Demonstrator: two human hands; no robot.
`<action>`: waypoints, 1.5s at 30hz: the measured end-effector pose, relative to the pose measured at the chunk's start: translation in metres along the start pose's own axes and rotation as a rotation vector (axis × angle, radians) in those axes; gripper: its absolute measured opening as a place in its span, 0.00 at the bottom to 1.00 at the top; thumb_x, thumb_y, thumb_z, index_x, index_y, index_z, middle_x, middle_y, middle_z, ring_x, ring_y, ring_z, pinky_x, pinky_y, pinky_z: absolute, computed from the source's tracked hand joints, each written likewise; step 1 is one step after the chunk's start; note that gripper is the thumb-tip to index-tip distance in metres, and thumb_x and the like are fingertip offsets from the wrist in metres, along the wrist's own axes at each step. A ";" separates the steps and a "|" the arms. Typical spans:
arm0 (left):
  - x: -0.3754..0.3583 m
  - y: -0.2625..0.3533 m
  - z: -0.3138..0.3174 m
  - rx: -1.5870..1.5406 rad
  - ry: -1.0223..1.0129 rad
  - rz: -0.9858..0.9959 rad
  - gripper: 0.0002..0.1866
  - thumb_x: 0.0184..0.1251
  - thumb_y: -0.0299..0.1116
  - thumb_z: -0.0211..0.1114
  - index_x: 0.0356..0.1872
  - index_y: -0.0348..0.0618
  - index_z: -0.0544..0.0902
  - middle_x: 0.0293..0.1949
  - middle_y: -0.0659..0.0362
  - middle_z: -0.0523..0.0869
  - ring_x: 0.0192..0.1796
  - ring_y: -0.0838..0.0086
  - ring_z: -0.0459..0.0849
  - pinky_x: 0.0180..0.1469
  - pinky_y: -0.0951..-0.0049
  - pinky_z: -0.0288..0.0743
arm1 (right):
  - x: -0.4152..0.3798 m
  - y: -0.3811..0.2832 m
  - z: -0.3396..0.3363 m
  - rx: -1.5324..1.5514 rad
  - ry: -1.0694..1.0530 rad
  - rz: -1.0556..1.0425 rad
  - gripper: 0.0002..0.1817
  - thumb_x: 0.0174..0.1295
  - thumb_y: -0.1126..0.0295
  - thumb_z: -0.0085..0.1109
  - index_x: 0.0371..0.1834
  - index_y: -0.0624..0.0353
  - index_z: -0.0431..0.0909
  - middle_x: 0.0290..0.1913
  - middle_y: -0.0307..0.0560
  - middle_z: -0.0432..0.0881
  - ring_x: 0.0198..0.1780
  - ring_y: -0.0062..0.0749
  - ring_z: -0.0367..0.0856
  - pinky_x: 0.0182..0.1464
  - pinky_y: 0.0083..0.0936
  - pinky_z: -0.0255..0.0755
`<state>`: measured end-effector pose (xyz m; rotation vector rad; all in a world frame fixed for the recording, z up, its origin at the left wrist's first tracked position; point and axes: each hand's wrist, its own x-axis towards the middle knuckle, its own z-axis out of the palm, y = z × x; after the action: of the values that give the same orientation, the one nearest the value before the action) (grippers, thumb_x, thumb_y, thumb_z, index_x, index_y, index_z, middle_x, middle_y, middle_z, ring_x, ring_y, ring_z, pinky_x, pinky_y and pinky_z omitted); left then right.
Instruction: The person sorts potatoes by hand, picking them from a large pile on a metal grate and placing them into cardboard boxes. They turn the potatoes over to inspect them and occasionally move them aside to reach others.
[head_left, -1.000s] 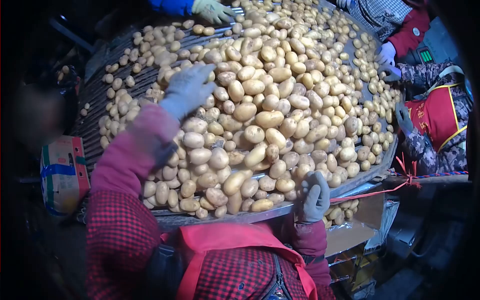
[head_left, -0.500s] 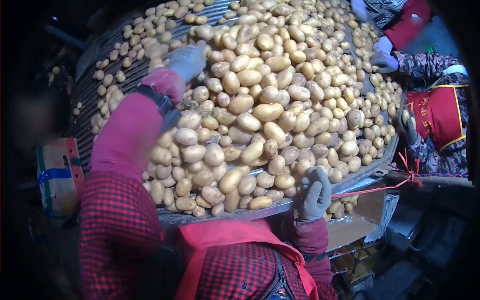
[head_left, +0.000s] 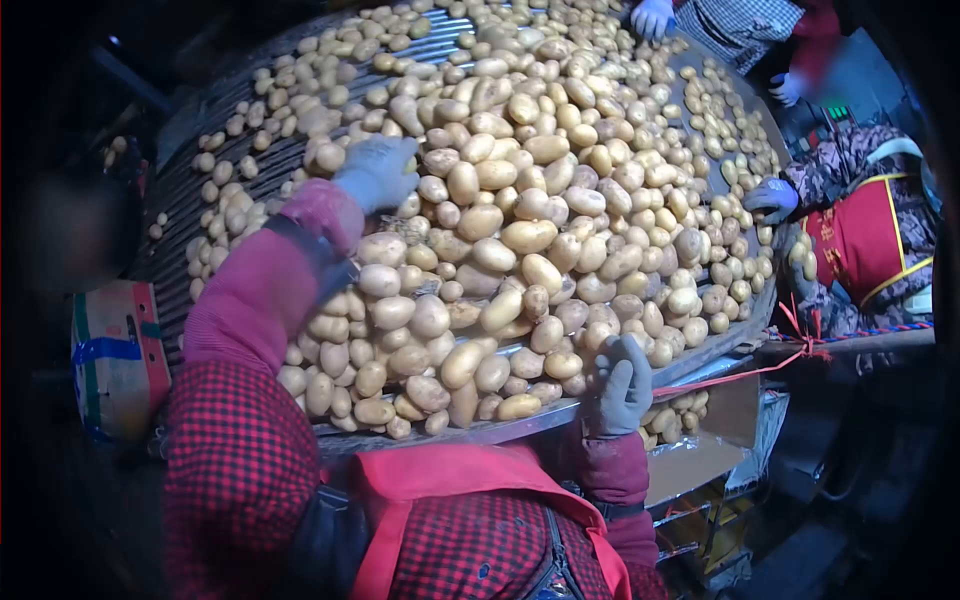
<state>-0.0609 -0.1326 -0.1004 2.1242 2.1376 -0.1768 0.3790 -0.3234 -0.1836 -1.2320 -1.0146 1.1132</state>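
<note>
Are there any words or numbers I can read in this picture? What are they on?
No text can be read here.
Red apron of the co-worker on the right: yellow marks near its top edge, too small and blurred to read.
Cardboard box on the left: blue and green printing, no letters legible.
Green lit display at upper right: too blurred to read.

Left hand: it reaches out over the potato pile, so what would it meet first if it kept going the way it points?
The left hand points up and right across the pile. Potatoes lie right at its fingertips, so it would likely meet those first; depth is hard to judge.
</note>
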 end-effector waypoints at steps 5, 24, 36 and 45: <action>-0.035 -0.004 0.031 -0.133 0.263 0.004 0.30 0.67 0.48 0.67 0.67 0.46 0.80 0.61 0.46 0.85 0.65 0.50 0.81 0.68 0.52 0.74 | 0.006 0.008 -0.008 -0.005 -0.046 -0.016 0.21 0.84 0.64 0.54 0.73 0.65 0.76 0.59 0.49 0.87 0.44 0.22 0.85 0.44 0.18 0.79; -0.214 -0.054 -0.035 -0.489 0.495 -0.292 0.34 0.68 0.37 0.75 0.74 0.44 0.75 0.70 0.46 0.81 0.72 0.53 0.79 0.75 0.57 0.72 | -0.011 -0.045 0.059 0.457 -0.350 0.663 0.26 0.83 0.50 0.49 0.73 0.54 0.75 0.57 0.50 0.87 0.46 0.29 0.85 0.47 0.24 0.80; -0.258 -0.089 -0.002 -0.449 0.213 -0.417 0.54 0.57 0.39 0.82 0.85 0.60 0.61 0.78 0.45 0.69 0.79 0.48 0.70 0.79 0.53 0.67 | -0.012 -0.069 0.077 0.175 -0.681 0.300 0.25 0.83 0.62 0.49 0.79 0.53 0.64 0.64 0.61 0.82 0.55 0.46 0.88 0.47 0.41 0.90; -0.141 -0.080 0.002 -0.147 0.100 -0.248 0.52 0.57 0.38 0.81 0.83 0.72 0.64 0.85 0.41 0.53 0.77 0.42 0.71 0.74 0.50 0.74 | 0.004 -0.039 0.068 0.537 -0.682 0.475 0.26 0.83 0.66 0.50 0.80 0.58 0.63 0.65 0.62 0.82 0.58 0.45 0.88 0.53 0.36 0.88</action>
<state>-0.1402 -0.2728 -0.0783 1.8217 2.3851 0.0646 0.3162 -0.3070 -0.1390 -0.6610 -0.8223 2.1098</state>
